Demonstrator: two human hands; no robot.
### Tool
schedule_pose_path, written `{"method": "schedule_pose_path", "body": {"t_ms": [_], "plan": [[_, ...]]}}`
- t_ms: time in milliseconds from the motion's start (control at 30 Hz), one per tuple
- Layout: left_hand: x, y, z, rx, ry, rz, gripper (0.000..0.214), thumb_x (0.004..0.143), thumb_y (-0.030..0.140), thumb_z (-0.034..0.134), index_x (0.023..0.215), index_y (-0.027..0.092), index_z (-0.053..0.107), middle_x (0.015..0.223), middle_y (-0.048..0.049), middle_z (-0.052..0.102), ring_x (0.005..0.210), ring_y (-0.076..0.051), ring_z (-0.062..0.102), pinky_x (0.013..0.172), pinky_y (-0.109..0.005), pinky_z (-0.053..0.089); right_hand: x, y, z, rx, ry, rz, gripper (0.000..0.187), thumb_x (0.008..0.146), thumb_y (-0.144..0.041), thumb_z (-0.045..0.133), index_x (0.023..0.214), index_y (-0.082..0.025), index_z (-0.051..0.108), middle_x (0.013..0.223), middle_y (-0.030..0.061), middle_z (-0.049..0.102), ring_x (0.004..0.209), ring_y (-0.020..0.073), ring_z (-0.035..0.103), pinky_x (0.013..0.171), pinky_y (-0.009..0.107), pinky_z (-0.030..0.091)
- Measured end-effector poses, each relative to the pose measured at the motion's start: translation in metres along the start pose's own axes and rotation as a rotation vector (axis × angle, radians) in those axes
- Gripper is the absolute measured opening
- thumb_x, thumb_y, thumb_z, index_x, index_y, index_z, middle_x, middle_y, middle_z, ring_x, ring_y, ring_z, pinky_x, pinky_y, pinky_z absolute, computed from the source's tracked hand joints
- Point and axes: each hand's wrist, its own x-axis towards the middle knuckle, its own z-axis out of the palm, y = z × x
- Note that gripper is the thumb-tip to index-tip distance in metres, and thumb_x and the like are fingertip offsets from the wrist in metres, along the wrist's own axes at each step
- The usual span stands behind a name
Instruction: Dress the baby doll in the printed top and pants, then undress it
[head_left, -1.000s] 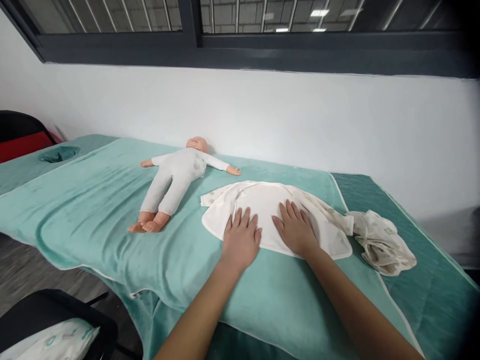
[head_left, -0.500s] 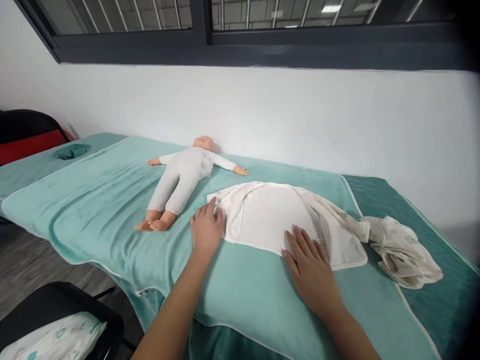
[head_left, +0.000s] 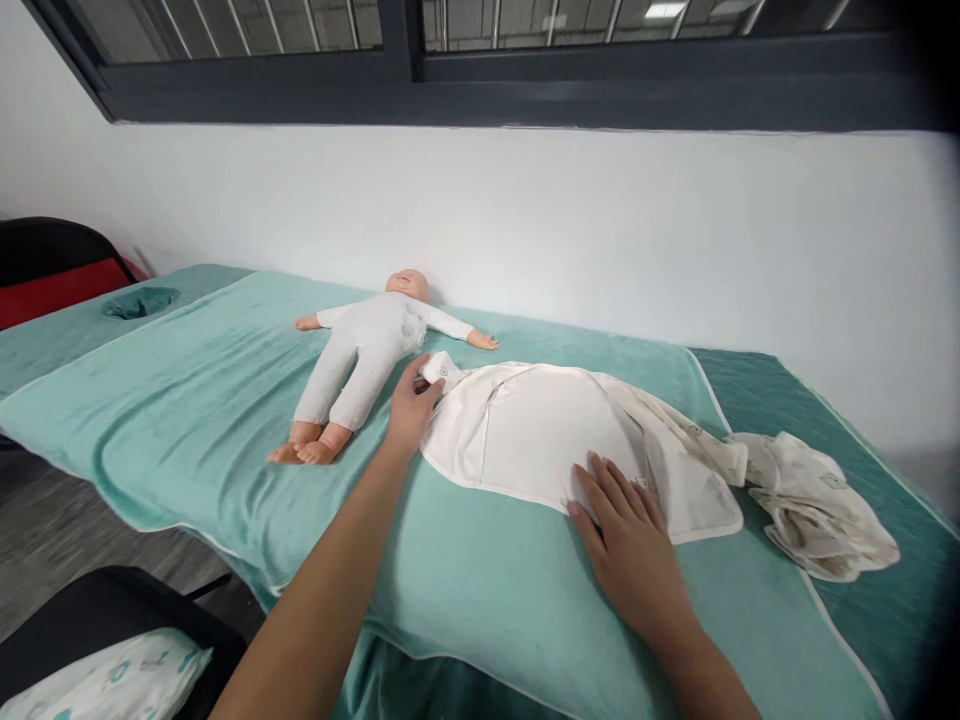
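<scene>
A white baby top (head_left: 540, 420) with a small print lies spread on the green sheet in front of me. My left hand (head_left: 414, 402) pinches the end of its left sleeve, lifted slightly off the sheet. Flat on the garment's lower edge rests my right hand (head_left: 626, 530), fingers stretched out. Behind and to the left, a baby doll (head_left: 367, 350) in a white cloth body lies on its back, arms spread, feet toward me. Right of the top is a bunched piece of printed white baby clothing (head_left: 825, 505), touching the right sleeve end.
The green sheet (head_left: 187, 400) covers a massage bed with a face hole (head_left: 141, 302) at its left end. A black chair (head_left: 127, 600) at lower left bears a folded printed cloth (head_left: 112, 680). A white wall and dark window frame (head_left: 480, 95) stand behind the bed.
My left hand has moved up and taken hold of the left sleeve end, raising and folding it a little. The right hand stays flat on the top.
</scene>
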Motion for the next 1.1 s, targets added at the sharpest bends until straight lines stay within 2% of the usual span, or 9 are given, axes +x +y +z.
{"method": "schedule_pose_path", "body": {"t_ms": [100, 200, 300, 433, 533, 633, 833, 1000, 1100], "plan": [[0.002, -0.003, -0.001, 0.019, 0.087, 0.029, 0.045, 0.079, 0.028, 0.063, 0.124, 0.020, 0.061, 0.112, -0.0072, 0.066, 0.095, -0.020, 0.062, 0.090, -0.036, 0.051, 0.000, 0.000, 0.000, 0.015, 0.004, 0.006, 0.050, 0.101, -0.042, 0.039, 0.146, -0.021, 0.046, 0.159, 0.0063, 0.035, 0.147, 0.0269, 0.032, 0.117, 0.052, 0.031], [0.001, -0.007, -0.004, 0.225, 0.250, 0.095, 0.035, 0.079, 0.022, 0.058, 0.113, 0.019, 0.064, 0.100, -0.0063, 0.062, 0.092, -0.021, 0.058, 0.090, -0.039, 0.049, 0.001, -0.001, -0.001, 0.016, 0.009, 0.005, 0.049, 0.101, -0.041, 0.040, 0.145, -0.021, 0.047, 0.158, 0.0055, 0.037, 0.146, 0.0265, 0.033, 0.117, 0.052, 0.031], [-0.001, -0.008, -0.006, 0.399, 0.322, 0.146, 0.035, 0.076, 0.012, 0.054, 0.108, 0.018, 0.064, 0.102, -0.0079, 0.057, 0.095, -0.022, 0.056, 0.093, -0.040, 0.048, 0.001, -0.003, -0.003, 0.036, 0.006, -0.043, 0.049, 0.101, -0.039, 0.042, 0.147, -0.022, 0.044, 0.157, 0.0045, 0.039, 0.145, 0.0250, 0.034, 0.116, 0.050, 0.035], [-0.005, -0.005, -0.004, 0.495, 0.318, 0.254, 0.033, 0.076, 0.009, 0.051, 0.106, 0.018, 0.062, 0.111, -0.0108, 0.057, 0.110, -0.026, 0.054, 0.101, -0.042, 0.044, 0.001, -0.008, -0.007, 0.092, 0.003, -0.142, 0.053, 0.101, -0.037, 0.043, 0.151, -0.020, 0.038, 0.157, 0.0054, 0.039, 0.145, 0.0234, 0.035, 0.116, 0.046, 0.036], [-0.007, -0.003, 0.000, 0.571, 0.269, 0.345, 0.028, 0.080, 0.010, 0.049, 0.102, 0.020, 0.063, 0.109, -0.0094, 0.061, 0.111, -0.027, 0.053, 0.102, -0.043, 0.043, 0.002, -0.012, -0.010, 0.129, -0.003, -0.187, 0.052, 0.101, -0.035, 0.044, 0.150, -0.019, 0.039, 0.157, 0.0064, 0.038, 0.145, 0.0234, 0.036, 0.117, 0.046, 0.036], [-0.007, -0.005, 0.001, 0.612, 0.204, 0.316, 0.025, 0.080, 0.010, 0.047, 0.097, 0.020, 0.064, 0.105, -0.0089, 0.063, 0.107, -0.028, 0.056, 0.098, -0.042, 0.045, 0.003, -0.014, -0.012, 0.168, -0.015, -0.231, 0.050, 0.101, -0.033, 0.044, 0.149, -0.020, 0.041, 0.155, 0.0065, 0.041, 0.144, 0.0232, 0.038, 0.117, 0.047, 0.037], [-0.004, -0.010, -0.003, 0.629, 0.200, 0.236, 0.033, 0.073, 0.004, 0.045, 0.094, 0.021, 0.065, 0.105, -0.0092, 0.062, 0.105, -0.028, 0.055, 0.095, -0.041, 0.044, 0.001, -0.015, -0.019, 0.281, -0.030, -0.310, 0.037, 0.100, -0.025, 0.045, 0.135, -0.022, 0.058, 0.143, 0.0044, 0.057, 0.136, 0.0225, 0.049, 0.114, 0.047, 0.041], [-0.006, -0.009, -0.004, 0.662, 0.200, 0.260, 0.042, 0.068, -0.002, 0.041, 0.091, 0.020, 0.067, 0.103, -0.0092, 0.062, 0.102, -0.028, 0.053, 0.093, -0.041, 0.043, -0.003, -0.016, -0.024, 0.488, 0.009, -0.282, 0.034, 0.098, -0.019, 0.047, 0.125, -0.027, 0.065, 0.126, 0.0041, 0.068, 0.121, 0.0202, 0.061, 0.104, 0.042, 0.050], [-0.005, -0.010, -0.005, 0.664, 0.184, 0.277, 0.047, 0.062, -0.004, 0.040, 0.091, 0.020, 0.068, 0.103, -0.0084, 0.063, 0.102, -0.027, 0.053, 0.093, -0.040, 0.042, -0.004, -0.009, -0.026, 0.655, 0.062, -0.174, 0.031, 0.098, -0.021, 0.047, 0.121, -0.026, 0.067, 0.121, 0.0059, 0.070, 0.114, 0.0206, 0.064, 0.099, 0.040, 0.053]]}}
